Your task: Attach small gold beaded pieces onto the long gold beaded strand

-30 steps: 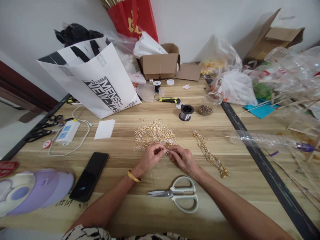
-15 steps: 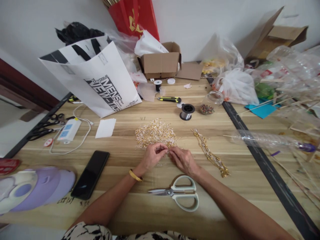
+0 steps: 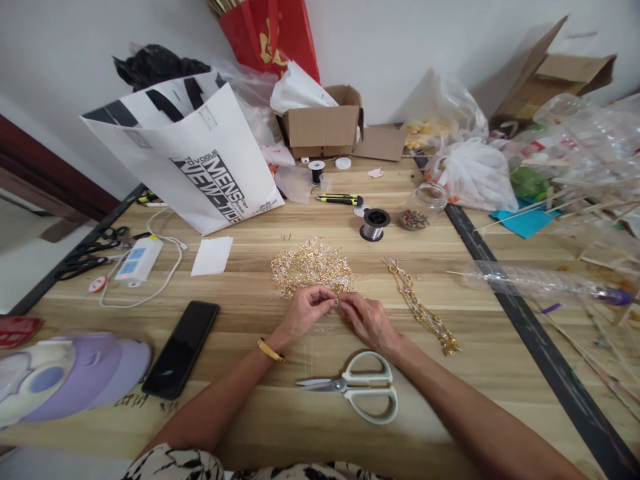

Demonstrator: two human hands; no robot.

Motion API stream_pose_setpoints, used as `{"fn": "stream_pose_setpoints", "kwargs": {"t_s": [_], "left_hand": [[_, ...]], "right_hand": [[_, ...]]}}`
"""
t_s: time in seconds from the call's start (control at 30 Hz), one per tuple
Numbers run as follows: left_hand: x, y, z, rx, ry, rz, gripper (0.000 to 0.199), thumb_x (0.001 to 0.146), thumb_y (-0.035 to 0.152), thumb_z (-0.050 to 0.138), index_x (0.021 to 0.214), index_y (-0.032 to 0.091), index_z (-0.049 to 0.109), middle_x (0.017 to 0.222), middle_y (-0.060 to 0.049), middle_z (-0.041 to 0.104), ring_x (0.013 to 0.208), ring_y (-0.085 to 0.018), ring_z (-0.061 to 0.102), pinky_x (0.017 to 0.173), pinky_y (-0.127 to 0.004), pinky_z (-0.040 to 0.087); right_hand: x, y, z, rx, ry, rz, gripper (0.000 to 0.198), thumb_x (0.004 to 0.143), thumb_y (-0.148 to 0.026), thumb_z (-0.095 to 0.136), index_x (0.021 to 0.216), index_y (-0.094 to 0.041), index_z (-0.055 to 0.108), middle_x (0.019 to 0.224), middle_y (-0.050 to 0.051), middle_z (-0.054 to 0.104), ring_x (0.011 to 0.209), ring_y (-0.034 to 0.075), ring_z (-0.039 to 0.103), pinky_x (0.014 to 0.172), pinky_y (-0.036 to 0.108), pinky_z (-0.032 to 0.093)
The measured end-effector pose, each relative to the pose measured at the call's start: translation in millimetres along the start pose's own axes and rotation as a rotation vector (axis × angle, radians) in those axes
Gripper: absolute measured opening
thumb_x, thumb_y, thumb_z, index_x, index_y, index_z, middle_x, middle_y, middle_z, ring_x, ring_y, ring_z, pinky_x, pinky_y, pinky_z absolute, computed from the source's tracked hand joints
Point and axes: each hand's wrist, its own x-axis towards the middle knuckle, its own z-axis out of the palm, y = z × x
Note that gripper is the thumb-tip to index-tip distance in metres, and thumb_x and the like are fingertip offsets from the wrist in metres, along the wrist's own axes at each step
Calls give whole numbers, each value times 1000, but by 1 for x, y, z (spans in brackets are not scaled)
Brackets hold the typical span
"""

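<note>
My left hand (image 3: 311,310), with a gold bracelet (image 3: 271,350) at its wrist, is closed in a pinch. Facing it, my right hand (image 3: 367,319) pinches too, and the fingertips of both nearly meet. A tiny ring-like piece (image 3: 337,303) shows between them, too small to name. Just beyond my fingers spreads a heap of small gold and clear beads or findings (image 3: 313,265). Fine thread (image 3: 307,357) hangs below my left hand. Toward me lie scissors with pale handles (image 3: 367,387). Right of my hands rests a bundle of gold beaded strands (image 3: 423,307).
A black phone (image 3: 181,348) and a white power strip (image 3: 139,259) lie left. Farther back are a wire spool (image 3: 375,224), a yellow-black utility knife (image 3: 340,199), a jar of beads (image 3: 423,205) and a white bag (image 3: 190,153). Clear plastic bottles (image 3: 545,279) lie right.
My fingertips have shifted slightly, and the tiny ring-like piece between them now shows more clearly. Everything else stays put.
</note>
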Motion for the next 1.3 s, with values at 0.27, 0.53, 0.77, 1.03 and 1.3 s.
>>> {"fn": "stream_pose_setpoints", "kwargs": {"t_s": [0.27,0.53,0.77,1.03,1.3], "left_hand": [[0,0,0,-28,10,3,21,67,28,71,74,10,63,62,-1,63,55,-9,57,57,-22,48],[0,1,0,-55,2,-17,20,66,27,72,73,10,63,60,-1,63,55,-10,58,57,-22,49],[0,0,1,-103,-27,-47,21,65,27,74,73,10,63,61,-2,64,57,-11,60,59,-23,50],[1,0,-4,-153,2,-43,18,66,24,73,73,11,63,62,-1,65,58,-11,60,60,-23,50],[2,-3,-6,-177,-19,-43,14,70,22,71,75,11,63,64,-1,66,59,-11,60,61,-22,49]], "right_hand": [[0,1,2,-50,-3,-40,15,95,-23,39,99,-18,53,76,5,67,60,15,62,58,24,47],[1,0,-1,-31,-22,-69,15,95,-21,37,94,-18,52,71,4,63,56,14,59,55,23,44],[1,1,-2,49,10,-17,14,95,-20,39,100,-18,52,74,3,63,60,14,60,59,24,47],[3,-1,-3,105,85,-39,13,93,-21,43,98,-19,55,77,4,66,64,14,61,62,25,48],[5,-3,-6,172,113,-112,13,91,-14,46,98,-18,57,85,7,63,76,15,59,67,27,49]]}}
